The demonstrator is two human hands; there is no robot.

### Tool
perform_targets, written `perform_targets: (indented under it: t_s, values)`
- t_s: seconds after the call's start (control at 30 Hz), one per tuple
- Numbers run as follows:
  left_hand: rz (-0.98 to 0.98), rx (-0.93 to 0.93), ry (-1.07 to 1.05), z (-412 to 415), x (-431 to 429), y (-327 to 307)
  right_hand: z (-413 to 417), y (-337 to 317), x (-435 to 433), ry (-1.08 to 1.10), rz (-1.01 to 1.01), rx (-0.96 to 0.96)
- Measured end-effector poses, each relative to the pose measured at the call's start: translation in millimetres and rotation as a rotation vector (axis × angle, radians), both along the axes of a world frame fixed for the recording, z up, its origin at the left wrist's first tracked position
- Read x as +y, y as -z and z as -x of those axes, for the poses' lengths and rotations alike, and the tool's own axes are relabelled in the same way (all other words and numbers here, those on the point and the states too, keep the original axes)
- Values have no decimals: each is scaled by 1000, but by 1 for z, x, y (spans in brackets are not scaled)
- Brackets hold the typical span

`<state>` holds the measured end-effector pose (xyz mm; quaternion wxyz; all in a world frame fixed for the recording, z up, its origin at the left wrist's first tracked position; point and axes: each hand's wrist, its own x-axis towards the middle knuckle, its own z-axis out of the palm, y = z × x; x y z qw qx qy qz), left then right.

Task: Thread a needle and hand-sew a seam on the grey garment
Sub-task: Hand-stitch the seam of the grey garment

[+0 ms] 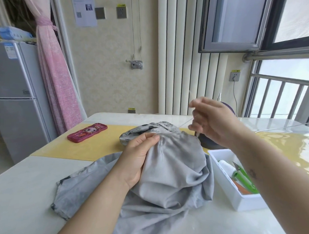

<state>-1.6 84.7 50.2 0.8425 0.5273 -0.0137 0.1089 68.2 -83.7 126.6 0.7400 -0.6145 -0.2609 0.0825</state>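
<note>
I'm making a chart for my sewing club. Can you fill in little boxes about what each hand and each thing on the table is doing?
left hand: pinching the grey garment at the seam
right hand: raised above the cloth, fingers pulling a pale thread taut
needle: too small to see
white box: right of garment, holds white spool and green snips
pink case: left, on yellow mat
</note>
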Motion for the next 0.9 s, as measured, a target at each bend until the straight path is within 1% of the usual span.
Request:
perform_targets:
  t_s: [0.03, 0.07, 0.1, 0.13, 0.17, 0.2, 0.27, 0.3, 0.33, 0.4, 0.47, 0.6, 0.67, 0.77, 0.8, 0.83, 0.9]
  values:
    - [1, 2, 0, 0, 0, 0, 2, -3, 0, -107, -208, 157]
    - [5, 4, -3, 1, -1, 0, 3, -6, 0, -181, -336, 232]
    - [9, 6, -5, 1, -1, 0, 2, -8, 1, -210, -396, 232]
    - [11, 9, -4, 1, -1, 0, 1, -9, 3, -185, -401, 193]
    - [8, 10, 0, 1, -2, -1, -1, -9, 5, -92, -356, 121]
    - [3, 12, 4, 2, -2, -2, -2, -7, 7, 60, -247, -6]
    - [-10, 19, 8, 3, -2, -3, -6, 1, 8, 401, 71, -363]
    - [-18, 23, 5, 3, -2, -4, -9, 7, 9, 495, 200, -508]
    - [-28, 25, 6, 4, -3, -5, -11, 14, 10, 528, 284, -594]
    - [-40, 21, 14, 5, -4, -7, -16, 25, 13, 538, 389, -695]
    - [-36, 15, 19, 6, -3, -8, -20, 32, 15, 560, 439, -740]
    - [-45, 15, 18, 7, -2, -8, -19, 26, 16, 629, 422, -754]
    - [-79, 7, 12, 8, -2, -8, -14, 20, 15, 546, 445, -696]
    - [-154, -19, -4, 9, -2, -8, -2, 11, 15, 236, 495, -587]
    - [-175, -26, -5, 9, -2, -7, 3, 9, 16, 183, 522, -582]
    - [-190, -30, -10, 9, -2, -6, 8, 9, 16, 177, 552, -605]
    - [-207, -37, -18, 10, -2, -6, 16, 16, 19, 267, 619, -737]
